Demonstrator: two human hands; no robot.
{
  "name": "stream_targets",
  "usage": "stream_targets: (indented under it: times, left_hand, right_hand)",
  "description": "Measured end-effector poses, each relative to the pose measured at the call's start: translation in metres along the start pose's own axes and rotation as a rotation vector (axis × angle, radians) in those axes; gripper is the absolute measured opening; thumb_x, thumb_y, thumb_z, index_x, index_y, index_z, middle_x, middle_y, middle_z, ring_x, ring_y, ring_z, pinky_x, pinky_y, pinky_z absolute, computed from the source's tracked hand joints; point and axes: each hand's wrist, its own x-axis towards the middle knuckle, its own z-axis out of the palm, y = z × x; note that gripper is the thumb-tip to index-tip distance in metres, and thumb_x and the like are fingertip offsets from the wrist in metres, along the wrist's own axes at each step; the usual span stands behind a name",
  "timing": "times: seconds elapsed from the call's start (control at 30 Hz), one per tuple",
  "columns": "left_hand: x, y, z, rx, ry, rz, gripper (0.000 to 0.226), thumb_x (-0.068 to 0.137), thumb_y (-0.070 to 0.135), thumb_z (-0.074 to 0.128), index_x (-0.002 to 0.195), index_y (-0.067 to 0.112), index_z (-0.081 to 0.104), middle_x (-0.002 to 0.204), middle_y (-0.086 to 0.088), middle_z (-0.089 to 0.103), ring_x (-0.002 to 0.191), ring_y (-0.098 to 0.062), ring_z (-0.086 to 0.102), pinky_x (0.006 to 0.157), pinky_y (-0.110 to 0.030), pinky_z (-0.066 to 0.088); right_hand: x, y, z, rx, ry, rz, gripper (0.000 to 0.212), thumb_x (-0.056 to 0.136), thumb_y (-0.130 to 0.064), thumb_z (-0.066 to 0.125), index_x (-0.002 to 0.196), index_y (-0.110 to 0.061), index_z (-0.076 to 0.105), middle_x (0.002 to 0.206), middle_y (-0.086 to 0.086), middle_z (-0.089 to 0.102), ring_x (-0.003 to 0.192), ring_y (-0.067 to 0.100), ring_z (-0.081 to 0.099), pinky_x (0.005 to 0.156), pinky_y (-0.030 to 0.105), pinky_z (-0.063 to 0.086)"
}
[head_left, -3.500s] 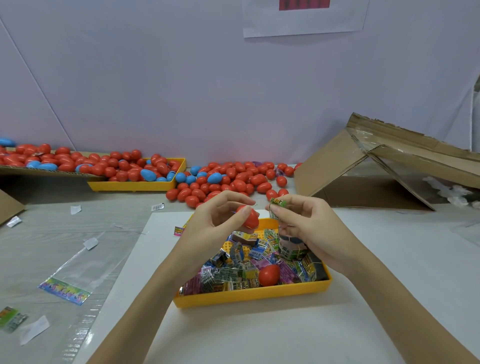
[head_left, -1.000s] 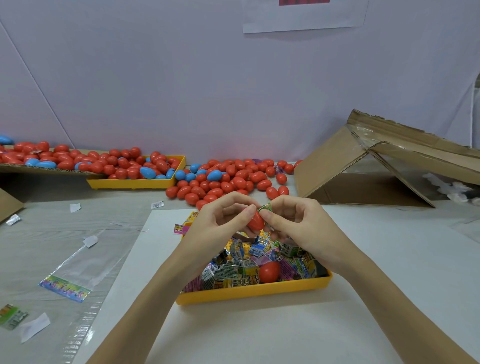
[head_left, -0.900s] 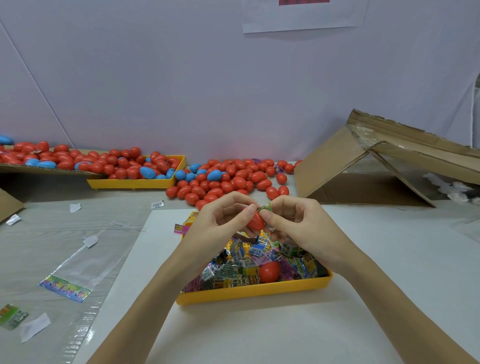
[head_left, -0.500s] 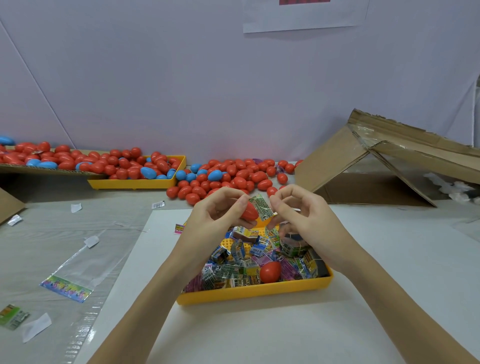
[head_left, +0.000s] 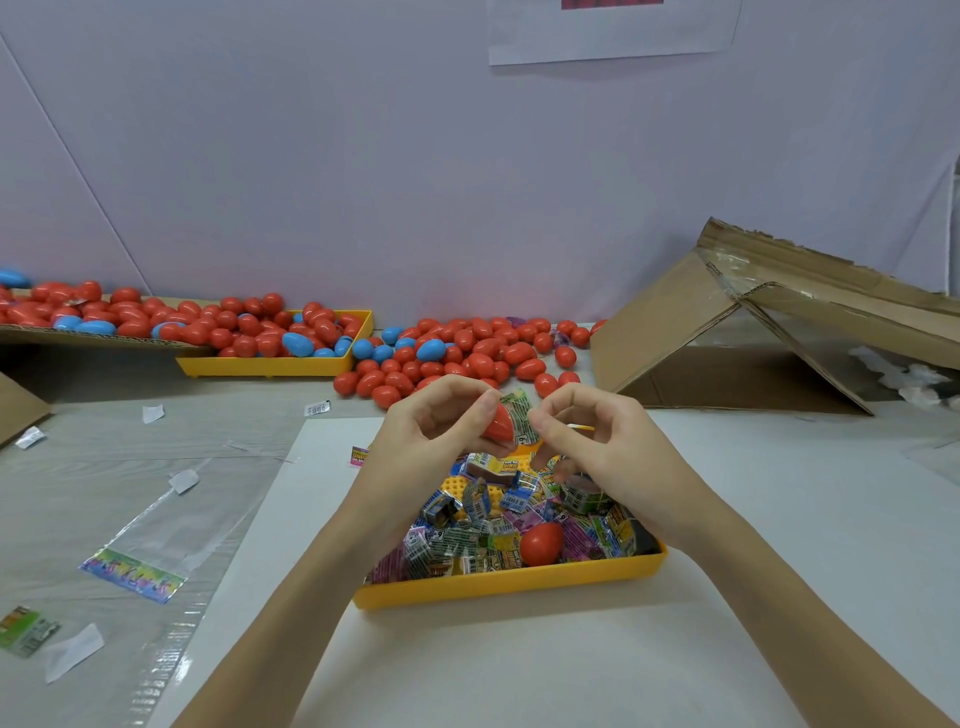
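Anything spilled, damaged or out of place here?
Yes: loose eggs lie spilled on the table beside the far yellow tray; the cardboard box at right is torn and collapsed; paper scraps litter the left side.

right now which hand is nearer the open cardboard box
Right. The right hand, pinching a packet, is left of the cardboard box; the left hand, gripping a red egg shell, is farther left.

On the small packet (head_left: 519, 423) that I hold against the red egg half (head_left: 500, 423), I read a "6" near the lower edge. Another packet (head_left: 438, 535) in the yellow tray (head_left: 509, 584) shows "6+" beside a barcode. The pink label (head_left: 358, 455) by the tray carries yellow letters too blurred to read. The print on the wall sheet (head_left: 613, 31) is cut off.
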Motion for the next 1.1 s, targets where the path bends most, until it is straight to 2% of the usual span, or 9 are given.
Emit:
stream_targets:
  times: [0.3, 0.57, 0.63, 0.7, 0.83, 0.97, 1.1]
  left_hand:
    - [0.002, -0.001, -0.001, -0.042, -0.005, -0.034, 0.022, 0.096, 0.035, 0.07, 0.106, 0.017, 0.074, 0.101, -0.011, 0.075, 0.091, -0.028, 0.076, 0.08, -0.026, 0.06]
    - [0.002, -0.003, -0.001, -0.08, -0.016, -0.027, 0.024, 0.089, 0.031, 0.077, 0.106, 0.015, 0.074, 0.105, -0.011, 0.074, 0.089, -0.033, 0.077, 0.078, -0.028, 0.061]
    - [0.001, -0.003, -0.002, -0.052, -0.016, -0.018, 0.025, 0.087, 0.032, 0.079, 0.106, 0.017, 0.074, 0.102, -0.008, 0.076, 0.084, -0.028, 0.076, 0.076, -0.026, 0.06]
    - [0.0, -0.004, -0.001, -0.009, -0.004, -0.003, 0.027, 0.084, 0.034, 0.081, 0.107, 0.02, 0.075, 0.1, -0.003, 0.077, 0.088, -0.02, 0.075, 0.078, -0.022, 0.057]
    - [-0.001, -0.005, -0.001, 0.021, -0.004, 0.029, 0.029, 0.083, 0.029, 0.082, 0.109, 0.019, 0.075, 0.103, -0.001, 0.078, 0.099, -0.015, 0.074, 0.082, -0.019, 0.056]
    - [-0.001, -0.003, -0.003, 0.104, -0.018, 0.095, 0.031, 0.083, 0.026, 0.082, 0.113, 0.021, 0.075, 0.107, 0.002, 0.078, 0.101, -0.016, 0.074, 0.082, -0.019, 0.057]
    - [-0.001, -0.001, -0.004, 0.142, -0.004, 0.107, 0.032, 0.08, 0.026, 0.083, 0.11, 0.015, 0.074, 0.1, 0.0, 0.078, 0.093, -0.017, 0.076, 0.078, -0.021, 0.059]
  right_hand:
    - [-0.002, -0.001, 0.001, -0.019, -0.021, 0.002, 0.014, 0.098, -0.029, 0.067, 0.102, -0.02, 0.077, 0.087, -0.004, 0.078, 0.08, 0.015, 0.076, 0.064, 0.02, 0.058]
    - [-0.002, 0.0, 0.004, 0.112, -0.05, 0.082, 0.025, 0.088, -0.04, 0.075, 0.104, -0.021, 0.082, 0.096, 0.002, 0.08, 0.086, 0.013, 0.075, 0.074, 0.022, 0.059]
    - [-0.002, 0.002, 0.004, 0.138, -0.058, 0.117, 0.033, 0.083, -0.044, 0.078, 0.106, -0.022, 0.082, 0.099, 0.002, 0.079, 0.088, 0.011, 0.073, 0.078, 0.024, 0.058]
    - [-0.002, 0.004, 0.006, 0.164, -0.051, 0.146, 0.036, 0.079, -0.045, 0.08, 0.107, -0.022, 0.082, 0.1, 0.003, 0.079, 0.089, 0.011, 0.073, 0.08, 0.027, 0.057]
    - [-0.003, 0.001, 0.005, 0.161, -0.046, 0.13, 0.026, 0.08, -0.042, 0.08, 0.102, -0.029, 0.083, 0.093, 0.001, 0.08, 0.086, 0.009, 0.074, 0.074, 0.02, 0.057]
    - [-0.005, -0.004, 0.002, 0.107, -0.033, 0.077, 0.022, 0.082, -0.04, 0.08, 0.098, -0.025, 0.083, 0.088, 0.0, 0.079, 0.079, 0.006, 0.072, 0.065, 0.014, 0.053]
    - [-0.007, -0.007, 0.002, 0.114, -0.038, 0.054, 0.019, 0.082, -0.038, 0.079, 0.096, -0.026, 0.083, 0.088, -0.001, 0.08, 0.077, 0.005, 0.073, 0.063, 0.012, 0.052]
